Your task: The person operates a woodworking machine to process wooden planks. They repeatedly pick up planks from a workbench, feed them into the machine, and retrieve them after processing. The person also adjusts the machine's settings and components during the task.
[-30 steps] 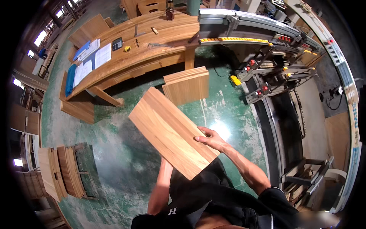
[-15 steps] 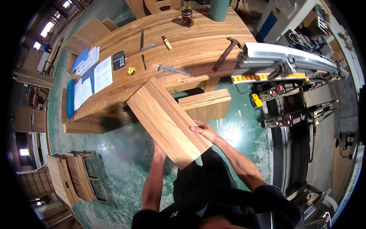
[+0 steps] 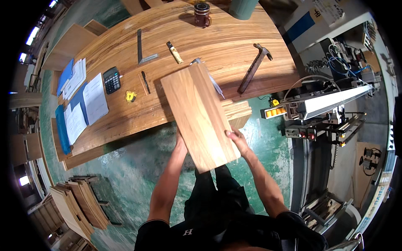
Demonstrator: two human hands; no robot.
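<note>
A rectangular wooden board (image 3: 201, 115) is held up in front of me, tilted, its far end over the table's near edge. My left hand (image 3: 181, 141) grips its left side, the fingers mostly hidden beneath. On the right edge, my right hand (image 3: 238, 141) has its thumb on top of the board. Just past the board's far end lies a caliper (image 3: 215, 85), partly covered by it. A hammer (image 3: 254, 69) rests on the table to the right. Left of the board are a yellow tape measure (image 3: 130, 96) and a dark pen (image 3: 145, 82).
The wooden table (image 3: 117, 125) also bears a square (image 3: 140, 48), a marker-like tube (image 3: 174, 52), a calculator (image 3: 112, 80), papers (image 3: 95, 99) and a mug (image 3: 202, 16). Stacked boards (image 3: 236, 112) stand below its edge. Machinery with a metal rail (image 3: 335, 100) occupies the right; more panels (image 3: 73, 207) lean lower left.
The board has turned more upright in view and moved toward the table, its far end now overlapping the tabletop and caliper. Both hands have moved forward with it.
</note>
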